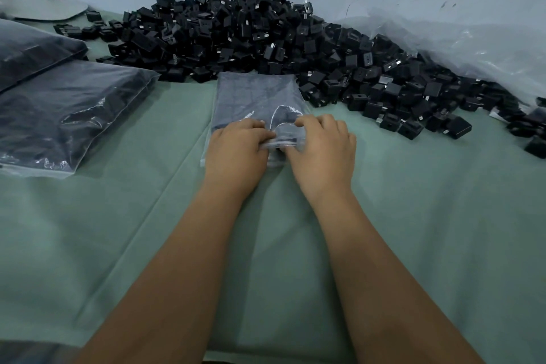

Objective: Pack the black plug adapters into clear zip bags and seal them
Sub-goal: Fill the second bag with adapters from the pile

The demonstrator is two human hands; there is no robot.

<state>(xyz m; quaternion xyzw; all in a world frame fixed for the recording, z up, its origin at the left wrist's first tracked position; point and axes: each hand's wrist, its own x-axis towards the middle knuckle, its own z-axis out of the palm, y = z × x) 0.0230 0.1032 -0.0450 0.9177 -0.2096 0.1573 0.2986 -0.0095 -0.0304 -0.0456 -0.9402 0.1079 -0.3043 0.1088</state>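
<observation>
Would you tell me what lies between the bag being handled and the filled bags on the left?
Only bare green cloth, in the head view.

bag mouth (280, 143) hidden under hands.

Counting by kind, approx where noted.

Hands: 2 showing, left hand (236, 151) and right hand (323, 154), both sitting on the same bag.

Clear zip bags w/ dark contents: 3 lying on the green cloth (118, 230). 1 centre bag (257, 97) under the hands, 1 big filled bag (74, 115) at left, 1 more filled bag (32, 50) lying behind that.

Loose black plug adapters (266, 38): too many for counting, prob. hundreds, piling up as 1 heap along the wall.

Large crumpled clear plastic sheet (472, 47): 1, lying at right.

Flat grey disc (50, 10): 1, sitting far left.
</observation>
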